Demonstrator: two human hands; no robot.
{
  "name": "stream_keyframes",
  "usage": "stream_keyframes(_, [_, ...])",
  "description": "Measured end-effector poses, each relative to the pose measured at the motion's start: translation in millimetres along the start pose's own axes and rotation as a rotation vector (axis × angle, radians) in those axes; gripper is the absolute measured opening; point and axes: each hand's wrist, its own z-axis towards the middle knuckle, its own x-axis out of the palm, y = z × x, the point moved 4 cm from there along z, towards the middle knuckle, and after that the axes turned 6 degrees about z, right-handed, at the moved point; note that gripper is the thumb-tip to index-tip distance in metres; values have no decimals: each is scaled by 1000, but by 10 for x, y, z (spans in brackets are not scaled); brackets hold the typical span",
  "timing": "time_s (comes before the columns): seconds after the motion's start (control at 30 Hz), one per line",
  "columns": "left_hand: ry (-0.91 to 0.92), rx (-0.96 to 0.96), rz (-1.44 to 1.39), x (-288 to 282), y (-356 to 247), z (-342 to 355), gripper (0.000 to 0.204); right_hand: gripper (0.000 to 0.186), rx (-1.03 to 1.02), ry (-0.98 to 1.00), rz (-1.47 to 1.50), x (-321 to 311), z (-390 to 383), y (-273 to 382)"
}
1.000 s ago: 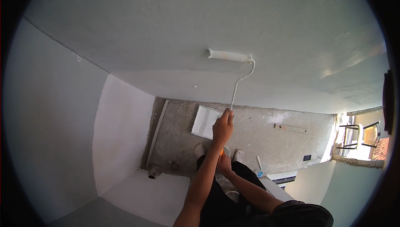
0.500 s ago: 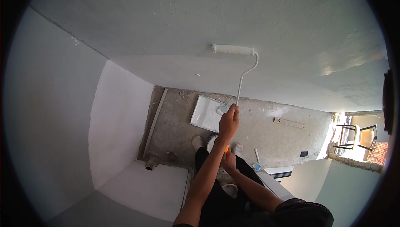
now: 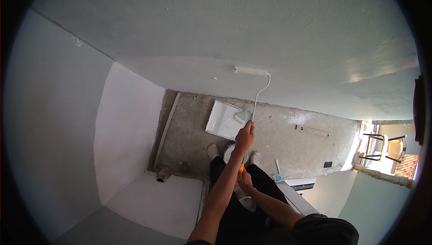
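Head view, left of centre: I see a long pale batten (image 3: 167, 130) lying on the concrete floor (image 3: 283, 148).
Tray: a white paint tray (image 3: 209, 117) sits left of centre, with a dark-rimmed bucket (image 3: 227, 148) just below it between the feet.
Left hand: at the centre, the left hand (image 3: 244, 138) is wrapped snugly round the roller's stem, no gap showing.
Right hand: lower down, the right hand (image 3: 245, 182) is curled round an orange handle (image 3: 241, 167).
Roller: the white paint roller (image 3: 250, 71) is above centre, lying crosswise in front of the grey wall (image 3: 252, 15); contact, I cannot tell.
Right side: a spirit level (image 3: 312, 131) on the floor, then a chair (image 3: 395, 148) at far right.
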Motion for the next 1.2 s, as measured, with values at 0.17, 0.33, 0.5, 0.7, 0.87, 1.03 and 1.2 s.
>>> stream_keyframes(0.17, [7,35,-74,-308,-554,-70,32,39,-73,-18,92,-79,44,93])
stream_keyframes(0.33, [31,116,-20,-558,-1067,36,35,37,-246,-60,75,-235,318,382])
stream_keyframes(0.5, [71,-10,-16,-57,-474,127,39,37,-117,-66,-55,-313,422,77])
stream_keyframes(0.7, [114,-98,-51,318,17,5,37,37,56,11,-51,-323,95,-125])
stream_keyframes(0.87, [63,7,-205,-166,-701,83,32,29,-29,-81,-57,-636,214,354])
stream_keyframes(1.03, [36,228,-485,-1120,-1993,-63,34,30,-314,-80,81,-1227,195,1254])
stream_keyframes(1.2, [-24,362,-576,-1942,-3009,-401,34,30,-521,67,93,-1538,-357,2216])
